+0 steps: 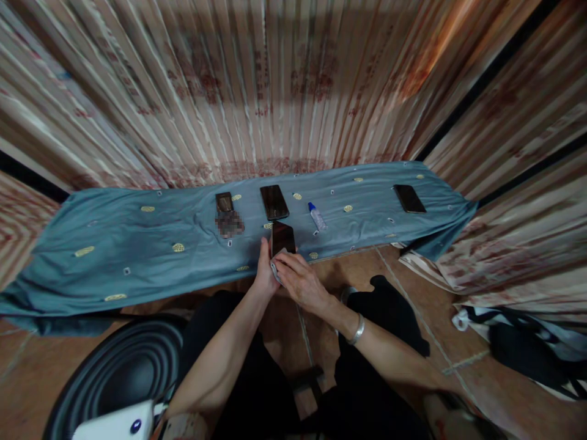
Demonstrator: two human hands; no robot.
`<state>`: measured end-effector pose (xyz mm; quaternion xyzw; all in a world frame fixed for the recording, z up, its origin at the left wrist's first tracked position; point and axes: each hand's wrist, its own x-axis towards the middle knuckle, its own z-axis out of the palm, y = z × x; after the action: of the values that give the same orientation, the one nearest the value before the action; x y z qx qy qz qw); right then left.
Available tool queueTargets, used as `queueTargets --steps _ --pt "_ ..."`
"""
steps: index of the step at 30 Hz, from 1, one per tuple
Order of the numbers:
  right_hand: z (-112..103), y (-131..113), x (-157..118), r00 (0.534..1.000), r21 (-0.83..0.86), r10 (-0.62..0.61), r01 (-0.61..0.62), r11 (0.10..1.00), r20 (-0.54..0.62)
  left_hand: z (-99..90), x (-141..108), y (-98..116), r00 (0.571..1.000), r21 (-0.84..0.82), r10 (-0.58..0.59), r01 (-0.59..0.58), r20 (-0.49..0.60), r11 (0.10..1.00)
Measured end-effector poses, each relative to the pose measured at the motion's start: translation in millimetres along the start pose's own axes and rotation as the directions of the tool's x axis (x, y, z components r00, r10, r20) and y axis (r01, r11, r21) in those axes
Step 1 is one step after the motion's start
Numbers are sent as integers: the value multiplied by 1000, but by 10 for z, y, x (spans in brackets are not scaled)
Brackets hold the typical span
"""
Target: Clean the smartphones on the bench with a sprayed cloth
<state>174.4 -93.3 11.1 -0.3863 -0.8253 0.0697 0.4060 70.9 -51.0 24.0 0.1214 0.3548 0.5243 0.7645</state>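
Observation:
A dark phone [283,238] is held up near the front edge of the cloth-covered table. My left hand [265,269] is wrapped round its left side, thumb along the edge. With closed fingers, my right hand [300,282] presses a small pale cloth [276,269] against the lower part of the phone. Just beyond lies another black phone [274,202], flat on the table. A clear bottle with a blue cap [317,216] rests to the right of it.
The long table has a blue-green patterned cloth [151,238]. On it lie a small dark square item [224,202], a blurred-out patch and a dark phone [409,198] at the right. Curtains hang behind. A round black ribbed object [132,360] stands at lower left.

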Motion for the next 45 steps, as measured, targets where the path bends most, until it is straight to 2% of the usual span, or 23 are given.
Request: queueTargets --steps 5,9,13,15,18,23,30,38,45 --pt "-1 65 -9 999 -47 -35 37 998 40 6 13 71 1000 -11 3 -3 -20 1000" --pt "-43 110 -13 999 -64 -36 37 997 23 -17 76 121 998 -53 47 -49 -35 997" --pt "-74 137 -14 999 -45 -37 37 998 2 -17 94 161 998 -61 42 -45 -53 997" --pt "-71 150 -25 1000 -32 -9 9 999 -11 -5 84 184 997 -54 17 -21 -70 998" --pt "-52 170 -48 995 23 97 -96 995 -39 16 65 222 998 -52 0 -4 -64 999" --pt "2 215 -75 947 255 319 -298 920 -41 53 64 254 996 -87 18 -26 -87 996" --pt "113 351 -95 851 553 525 -451 700 30 88 59 254 977 -148 84 -114 -197 982" --pt "151 479 -45 795 614 603 -506 605 61 36 11 179 986 -81 73 -86 -152 993" --pt "227 615 -4 760 571 650 -522 633 -26 -17 31 55 989 -5 114 -115 -91 993"
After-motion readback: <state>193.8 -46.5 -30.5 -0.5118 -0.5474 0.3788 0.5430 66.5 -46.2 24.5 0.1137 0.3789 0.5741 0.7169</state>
